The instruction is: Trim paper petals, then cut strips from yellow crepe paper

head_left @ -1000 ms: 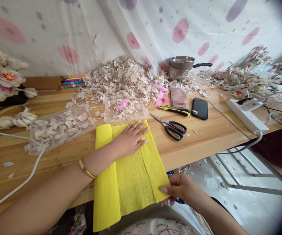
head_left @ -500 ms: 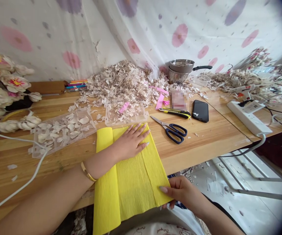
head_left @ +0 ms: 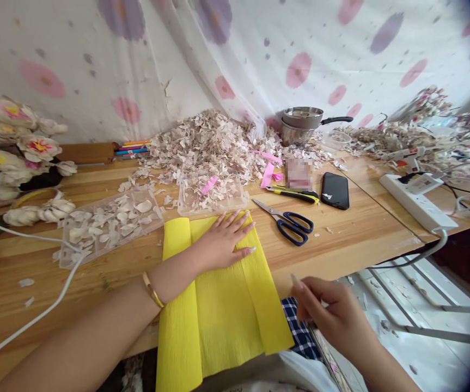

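Resting on the tabletop (head_left: 341,245) and hanging past its near edge: one sheet of yellow crepe paper (head_left: 218,310), folded into overlapping panels, with no cuts showing along its visible edges. Item of note: left hand (head_left: 222,242), open and pressed flat on the far part of the sheet, fingers spread, nothing gripped, a gold bangle (head_left: 152,289) at the wrist. Item of note: right hand (head_left: 330,313), raised clear of the paper just beyond its right edge, fingers loosely curled, nothing visibly held, above a plaid cloth (head_left: 302,329). Done, judging by how things lie: pale paper petals, heaped in a large pile (head_left: 202,144) and loaded into a clear plastic tray (head_left: 68,260) left of the sheet and a second clear tray (head_left: 235,204) beyond it. Lying apart from both hands: scissors (head_left: 295,228) with dark blue handles, a yellow-and-black utility knife (head_left: 294,197) and a black phone (head_left: 335,190). Left to do, as far as shown: the yellow sheet, whole and uncut. Hard to make out: a pixelated patch (head_left: 299,174) beside the knife, contents unreadable; the sheet's near end, cut off by the frame; and the inner folds, hidden.
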Tool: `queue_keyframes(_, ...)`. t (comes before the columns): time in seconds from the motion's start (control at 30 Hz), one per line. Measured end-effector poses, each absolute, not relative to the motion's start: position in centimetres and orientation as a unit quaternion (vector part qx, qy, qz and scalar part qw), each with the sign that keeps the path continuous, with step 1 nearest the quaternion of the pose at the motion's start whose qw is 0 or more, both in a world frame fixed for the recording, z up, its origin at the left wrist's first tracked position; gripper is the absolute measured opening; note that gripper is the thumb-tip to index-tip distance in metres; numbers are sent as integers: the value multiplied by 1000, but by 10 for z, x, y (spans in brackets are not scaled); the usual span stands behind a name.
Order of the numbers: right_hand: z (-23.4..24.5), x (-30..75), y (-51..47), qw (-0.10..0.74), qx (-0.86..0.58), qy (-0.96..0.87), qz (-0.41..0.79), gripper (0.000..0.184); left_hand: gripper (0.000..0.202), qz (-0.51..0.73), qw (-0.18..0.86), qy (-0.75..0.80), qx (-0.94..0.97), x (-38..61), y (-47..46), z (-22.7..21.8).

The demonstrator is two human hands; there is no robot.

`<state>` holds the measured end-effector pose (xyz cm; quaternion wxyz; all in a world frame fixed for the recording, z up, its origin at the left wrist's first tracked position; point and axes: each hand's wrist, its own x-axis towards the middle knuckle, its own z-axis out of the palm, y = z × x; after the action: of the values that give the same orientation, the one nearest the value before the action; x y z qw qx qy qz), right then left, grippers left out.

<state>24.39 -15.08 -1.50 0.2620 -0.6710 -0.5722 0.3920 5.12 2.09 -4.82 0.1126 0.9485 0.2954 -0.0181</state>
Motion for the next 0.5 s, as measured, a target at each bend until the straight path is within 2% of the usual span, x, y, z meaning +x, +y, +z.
queue_keyframes(0.1,-12,227,-124,327,-611,-688,216,35,70,-15,115,301,946,53,21,-49)
queue_keyframes(0.2,-33,204,-95,256,-581,-767,93,53,61,-6,113,300,947,53,21,-49)
queue_keyframes(0.37,-61,186,-79,121,-590,-798,27,88,54,3,110,306,946,50,24,-50)
queue_keyframes(0.5,-59,190,-82,68,-613,-787,19,91,56,10,106,314,944,49,25,-53)
